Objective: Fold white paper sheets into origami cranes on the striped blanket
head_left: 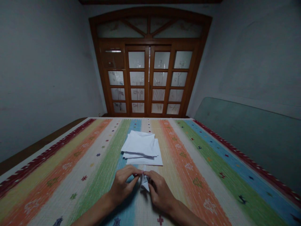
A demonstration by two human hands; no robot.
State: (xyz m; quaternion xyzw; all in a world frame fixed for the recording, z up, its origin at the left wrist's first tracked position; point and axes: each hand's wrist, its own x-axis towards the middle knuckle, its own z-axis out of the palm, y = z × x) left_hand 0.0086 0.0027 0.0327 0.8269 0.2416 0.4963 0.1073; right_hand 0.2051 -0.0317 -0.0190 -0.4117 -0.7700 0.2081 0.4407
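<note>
A small piece of folded white paper [144, 184] is pinched between my two hands, just above the striped cloth. My left hand [123, 182] grips its upper left side with thumb and index finger. From the right, my right hand [161, 191] holds it with the fingertips curled in. The fingertips hide part of the folds. Just beyond my hands lies a loose stack of white paper sheets [138, 142], unevenly piled, with a lower sheet sticking out to the right.
A striped, multicoloured cloth [94, 175] covers the table. Behind the far edge stands a wooden door with glass panes [148, 78]. To the right, a pale green panel [246, 135] leans by the wall; bare walls rise on both sides.
</note>
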